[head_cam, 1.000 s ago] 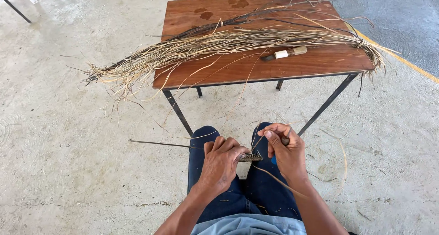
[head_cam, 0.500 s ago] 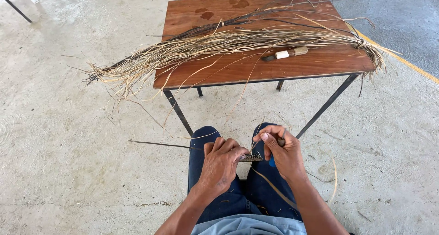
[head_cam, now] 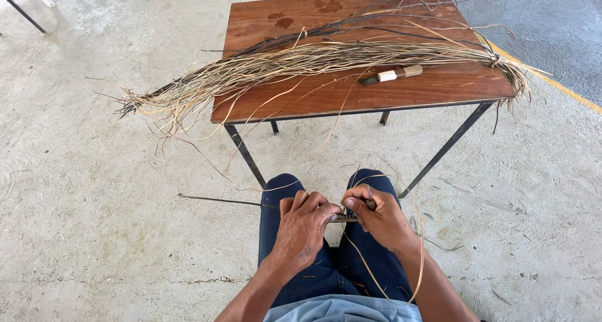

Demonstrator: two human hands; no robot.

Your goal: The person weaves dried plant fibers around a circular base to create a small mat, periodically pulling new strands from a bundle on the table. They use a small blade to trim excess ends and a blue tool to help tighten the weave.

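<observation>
Dark thin strip (head_cam: 219, 201) — long axis left-right across knees, both grips, L hand (head_cam: 301, 225) & R hand (head_cam: 376, 215), clamped on it.

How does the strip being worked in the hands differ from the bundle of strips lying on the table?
The strip in the hands is single; the bundle is many strips together. The strip is gripped over the knees by the left hand and right hand; the bundle rests untouched on the table, ends overhanging both sides. The strip's left end looks dark; the bundle is mostly pale straw. Both are long, thin and flexible.
</observation>
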